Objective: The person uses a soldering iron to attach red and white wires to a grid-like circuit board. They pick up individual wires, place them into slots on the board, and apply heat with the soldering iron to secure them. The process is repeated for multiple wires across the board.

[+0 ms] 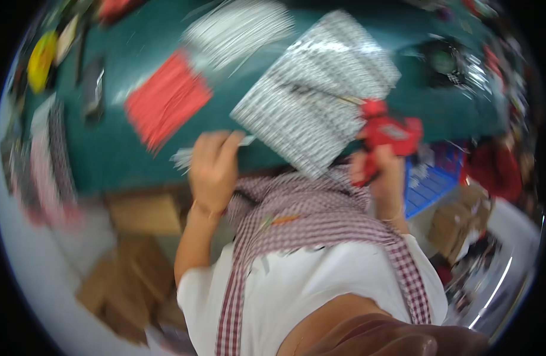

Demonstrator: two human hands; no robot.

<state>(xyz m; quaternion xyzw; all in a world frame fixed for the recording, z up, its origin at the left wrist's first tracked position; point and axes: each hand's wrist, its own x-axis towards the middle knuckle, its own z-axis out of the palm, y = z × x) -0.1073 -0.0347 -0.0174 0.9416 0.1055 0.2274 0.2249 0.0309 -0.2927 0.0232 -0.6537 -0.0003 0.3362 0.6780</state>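
Observation:
My left hand [212, 169] is at the near edge of the green table [107, 148], its fingers closed on a small bundle of thin white strips [184, 157]. My right hand [377, 172] grips a red tool [391, 133], shaped like a stapler or tagging gun, against the right edge of a large black-and-white patterned sheet [314, 89]. That sheet lies tilted on the table between both hands. The picture is blurred by motion.
A red sheet [166, 98] and a heap of white strips [237, 29] lie farther back on the table. A blue crate [427, 187] stands to the right, brown cardboard boxes [136, 255] on the floor to the left. A checked scarf [308, 207] hangs from my neck.

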